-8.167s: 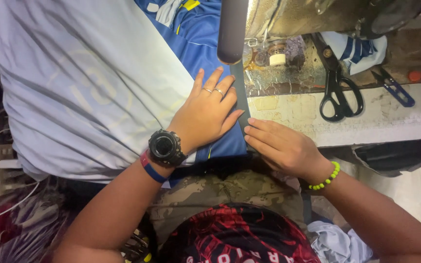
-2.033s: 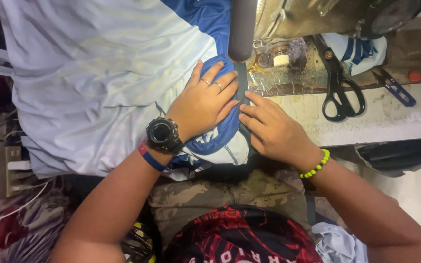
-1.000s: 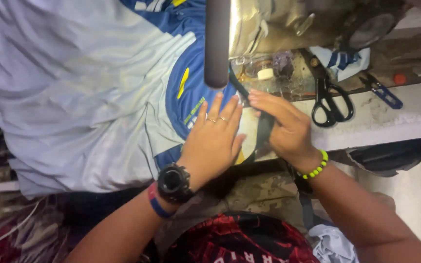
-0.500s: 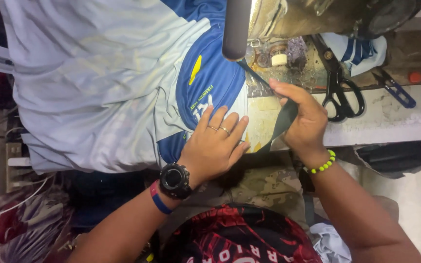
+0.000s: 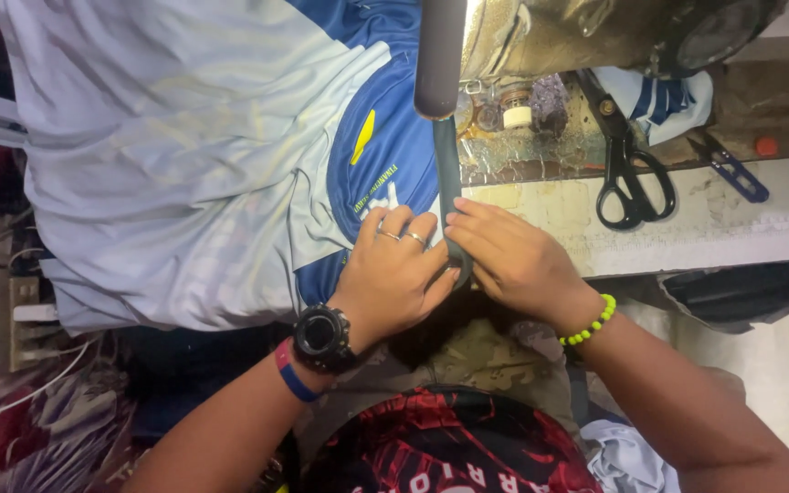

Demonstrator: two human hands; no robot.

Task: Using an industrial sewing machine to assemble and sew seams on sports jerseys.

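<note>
Blue-and-white jersey (image 5: pixel 230 164), dark edge band (image 5: pixel 450 183)

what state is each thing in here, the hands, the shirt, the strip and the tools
left hand: flat on the shirt, fingers at the strip
right hand: pressing the strip's near end
dark strip: lying along the shirt's edge, running up under the sewing machine
blue and white shirt: spread out, rumpled
black scissors: shut, lying on the bench
blue clip tool: lying on the bench, untouched
</note>
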